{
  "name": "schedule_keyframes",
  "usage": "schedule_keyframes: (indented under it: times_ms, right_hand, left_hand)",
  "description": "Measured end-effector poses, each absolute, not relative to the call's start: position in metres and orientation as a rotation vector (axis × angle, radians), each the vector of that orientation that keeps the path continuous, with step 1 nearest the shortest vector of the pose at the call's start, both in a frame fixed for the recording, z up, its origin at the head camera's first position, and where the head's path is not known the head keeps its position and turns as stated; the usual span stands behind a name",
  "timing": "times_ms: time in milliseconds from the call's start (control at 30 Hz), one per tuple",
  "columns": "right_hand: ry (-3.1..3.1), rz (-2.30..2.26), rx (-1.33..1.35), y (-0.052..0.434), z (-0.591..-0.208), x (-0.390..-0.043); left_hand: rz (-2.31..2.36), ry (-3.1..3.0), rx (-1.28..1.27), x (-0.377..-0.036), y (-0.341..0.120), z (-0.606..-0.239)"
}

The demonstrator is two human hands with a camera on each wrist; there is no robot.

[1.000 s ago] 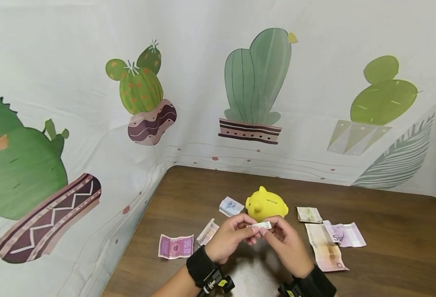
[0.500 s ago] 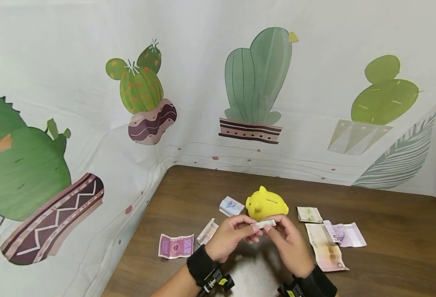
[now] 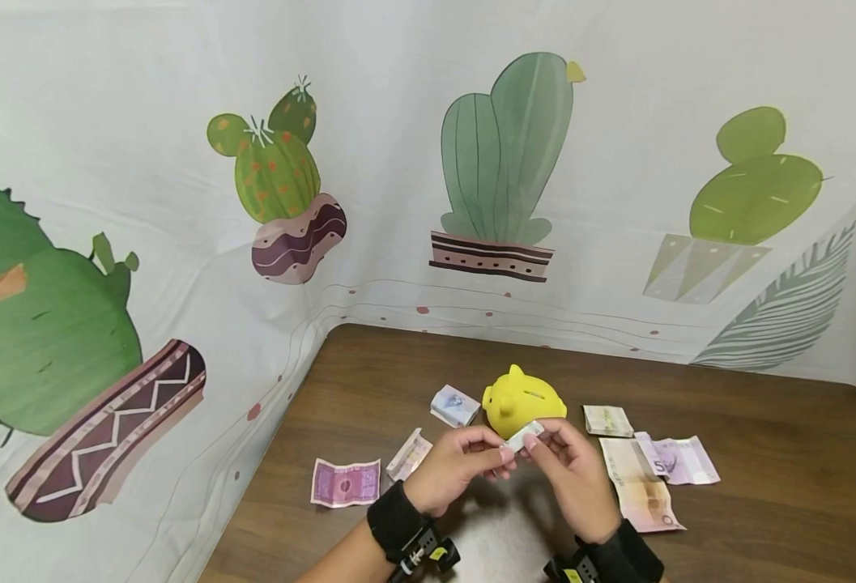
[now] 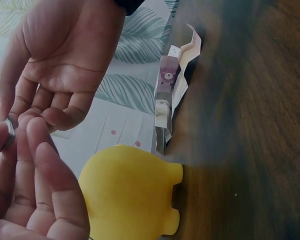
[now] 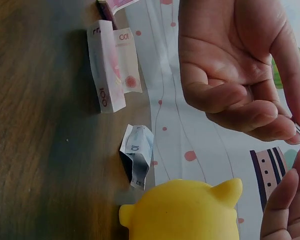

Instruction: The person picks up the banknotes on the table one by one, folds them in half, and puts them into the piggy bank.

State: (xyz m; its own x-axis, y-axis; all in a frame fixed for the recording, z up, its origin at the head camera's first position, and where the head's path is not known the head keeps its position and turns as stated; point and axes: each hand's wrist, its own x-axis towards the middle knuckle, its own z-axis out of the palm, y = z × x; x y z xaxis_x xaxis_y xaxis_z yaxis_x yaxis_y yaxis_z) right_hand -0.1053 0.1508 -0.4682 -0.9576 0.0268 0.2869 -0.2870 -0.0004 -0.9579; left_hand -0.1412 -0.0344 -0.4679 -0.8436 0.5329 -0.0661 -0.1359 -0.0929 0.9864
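One piggy bank (image 3: 524,402); seven banknotes (image 3: 345,483)

I see a dark wood-grain table (image 3: 763,486) set into a corner, enclosed behind and on the left by a white fabric backdrop (image 3: 398,105) printed with potted cacti and leaves; lighting is soft and even.

The pink folded banknote (image 5: 106,70) reads "100" twice. The bluish folded banknote (image 5: 138,152) reads "10". The purple banknote (image 3: 677,460) shows a "5".
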Motion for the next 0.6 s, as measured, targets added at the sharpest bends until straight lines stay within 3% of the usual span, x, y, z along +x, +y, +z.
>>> schedule_keyframes:
  times_ms: [600]
  right_hand:
    - [-2.054,1.892,0.359,0.1562,-0.4633,-0.1080]
  left_hand:
    - [1.956,1.732,0.408,-0.1419,-0.0335,-0.4692]
